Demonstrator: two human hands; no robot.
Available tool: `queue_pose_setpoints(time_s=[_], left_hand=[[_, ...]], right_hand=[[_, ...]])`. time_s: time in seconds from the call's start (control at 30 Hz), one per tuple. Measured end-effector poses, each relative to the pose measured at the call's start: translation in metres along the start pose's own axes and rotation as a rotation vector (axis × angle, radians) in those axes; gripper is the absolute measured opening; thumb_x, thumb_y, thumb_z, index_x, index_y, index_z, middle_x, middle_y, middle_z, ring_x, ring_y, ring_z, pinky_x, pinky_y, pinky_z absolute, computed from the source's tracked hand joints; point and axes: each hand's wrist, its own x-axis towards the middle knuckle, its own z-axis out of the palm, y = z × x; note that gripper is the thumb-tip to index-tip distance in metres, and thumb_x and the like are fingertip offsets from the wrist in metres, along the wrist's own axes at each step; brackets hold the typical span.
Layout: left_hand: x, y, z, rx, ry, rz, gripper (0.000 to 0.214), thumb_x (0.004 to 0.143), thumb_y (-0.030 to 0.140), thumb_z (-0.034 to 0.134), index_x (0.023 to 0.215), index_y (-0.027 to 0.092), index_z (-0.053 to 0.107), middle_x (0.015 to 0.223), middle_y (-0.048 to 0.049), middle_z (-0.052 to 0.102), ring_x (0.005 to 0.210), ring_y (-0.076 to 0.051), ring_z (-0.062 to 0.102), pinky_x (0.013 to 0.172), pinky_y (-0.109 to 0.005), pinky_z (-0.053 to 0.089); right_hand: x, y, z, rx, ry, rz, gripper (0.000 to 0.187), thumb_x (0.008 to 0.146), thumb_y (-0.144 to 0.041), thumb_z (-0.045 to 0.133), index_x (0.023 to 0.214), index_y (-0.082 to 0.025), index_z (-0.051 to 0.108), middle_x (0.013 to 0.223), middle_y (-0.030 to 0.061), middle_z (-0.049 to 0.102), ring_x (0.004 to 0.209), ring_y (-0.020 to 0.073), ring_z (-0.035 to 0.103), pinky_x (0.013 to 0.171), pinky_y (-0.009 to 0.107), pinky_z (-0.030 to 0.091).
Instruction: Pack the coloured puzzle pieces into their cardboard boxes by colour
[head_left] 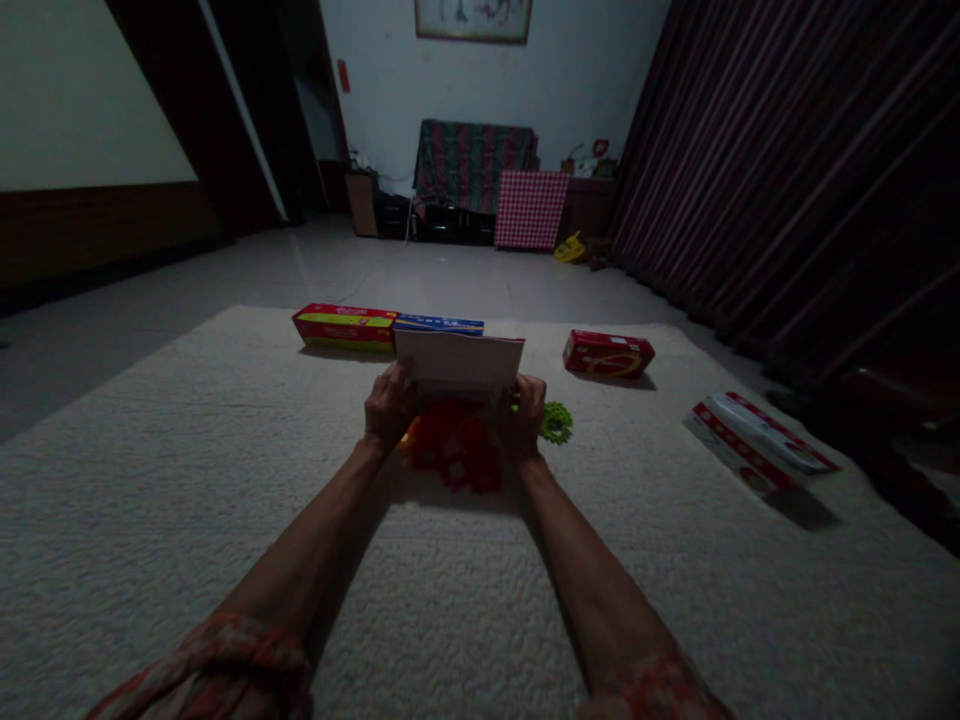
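Both my arms reach forward over a cream carpet (pixel 225 520). My left hand (pixel 387 408) and my right hand (pixel 523 415) grip the two ends of a long pale cardboard box (pixel 459 362), held tilted just above the carpet. Under the box lies a heap of red flat pieces (pixel 456 455). A green piece (pixel 556 422) lies right beside my right hand. The fingers of both hands are curled around the box ends.
A red and green box (pixel 345 327) and a blue box (pixel 439 324) lie behind my hands. A red box (pixel 607 353) sits to the right, a white and red box (pixel 761 443) further right. Dark curtain (pixel 810 170) on the right; furniture against the far wall.
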Motion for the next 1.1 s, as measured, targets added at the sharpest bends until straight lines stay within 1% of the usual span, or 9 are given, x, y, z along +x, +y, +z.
queue_pose_setpoints(time_s=[0.13,0.27,0.37,0.53,0.7,0.83,0.9,0.97,1.1], left_hand=[[0.010,0.004,-0.004,0.008,0.033,-0.013,0.040,0.102,0.034,0.044,0.133,0.017,0.062,0.125,-0.0169,0.073,0.119,-0.026,0.067,0.104,-0.041,0.055],[0.010,0.008,-0.012,-0.033,0.070,-0.019,0.040,0.100,0.033,0.048,0.134,0.016,0.061,0.127,-0.0185,0.071,0.122,-0.028,0.065,0.105,-0.044,0.053],[0.012,0.007,-0.009,-0.065,0.029,-0.033,0.040,0.099,0.030,0.048,0.134,0.016,0.060,0.129,-0.0196,0.070,0.123,-0.029,0.064,0.106,-0.045,0.052],[0.021,0.008,0.001,-0.048,-0.055,-0.082,0.041,0.096,0.026,0.047,0.133,0.017,0.060,0.130,-0.0160,0.071,0.124,-0.027,0.064,0.107,-0.043,0.052],[0.027,0.020,0.001,-0.039,-0.050,-0.073,0.041,0.095,0.025,0.047,0.133,0.016,0.061,0.130,-0.0162,0.071,0.124,-0.026,0.064,0.107,-0.041,0.051],[0.033,0.035,-0.006,-0.040,-0.041,-0.065,0.041,0.095,0.024,0.047,0.131,0.013,0.064,0.129,-0.0167,0.071,0.120,-0.027,0.066,0.105,-0.039,0.052],[0.037,0.044,-0.014,-0.046,-0.102,-0.072,0.044,0.093,0.020,0.048,0.134,0.013,0.062,0.131,-0.0162,0.071,0.120,-0.027,0.066,0.105,-0.039,0.052],[0.040,0.055,-0.024,-0.050,-0.212,-0.082,0.051,0.089,0.016,0.049,0.140,0.014,0.059,0.135,-0.0154,0.069,0.122,-0.028,0.065,0.105,-0.039,0.051],[0.042,0.081,-0.049,-0.025,-0.467,-0.164,0.061,0.085,0.012,0.053,0.145,0.018,0.055,0.138,-0.0124,0.067,0.119,-0.029,0.067,0.100,-0.037,0.053]], right_hand=[[0.005,-0.006,-0.004,-0.020,-0.016,0.013,0.027,0.097,-0.021,0.040,0.117,-0.022,0.057,0.110,0.0134,0.057,0.108,0.0255,0.054,0.090,0.042,0.051],[-0.002,-0.009,-0.009,-0.029,0.031,-0.032,0.025,0.099,-0.024,0.039,0.116,-0.020,0.057,0.111,0.0144,0.056,0.109,0.0256,0.053,0.095,0.044,0.050],[-0.001,-0.007,-0.004,-0.024,0.009,0.018,0.025,0.097,-0.023,0.040,0.116,-0.021,0.057,0.111,0.0137,0.056,0.109,0.0254,0.053,0.092,0.043,0.051],[0.010,0.000,0.003,0.012,-0.057,0.092,0.028,0.095,-0.021,0.042,0.119,-0.021,0.056,0.114,0.0128,0.055,0.109,0.0241,0.054,0.084,0.038,0.053],[0.014,0.004,-0.009,0.001,-0.013,0.047,0.028,0.095,-0.021,0.043,0.120,-0.019,0.057,0.112,0.0135,0.055,0.107,0.0244,0.054,0.087,0.040,0.052],[0.018,0.007,-0.019,0.046,0.051,-0.002,0.027,0.093,-0.024,0.046,0.117,-0.020,0.058,0.107,0.0118,0.055,0.100,0.0242,0.056,0.080,0.038,0.054],[0.019,0.006,-0.024,0.043,0.081,0.000,0.027,0.088,-0.023,0.050,0.113,-0.019,0.060,0.104,0.0104,0.056,0.094,0.0228,0.057,0.080,0.038,0.054],[0.020,0.003,-0.033,0.005,0.078,0.050,0.030,0.081,-0.018,0.051,0.109,-0.018,0.062,0.103,0.0103,0.057,0.090,0.0218,0.059,0.082,0.037,0.053],[0.014,-0.009,-0.066,-0.149,-0.068,0.213,0.033,0.071,-0.015,0.053,0.102,-0.016,0.066,0.106,0.0129,0.062,0.090,0.0235,0.061,0.086,0.037,0.052]])
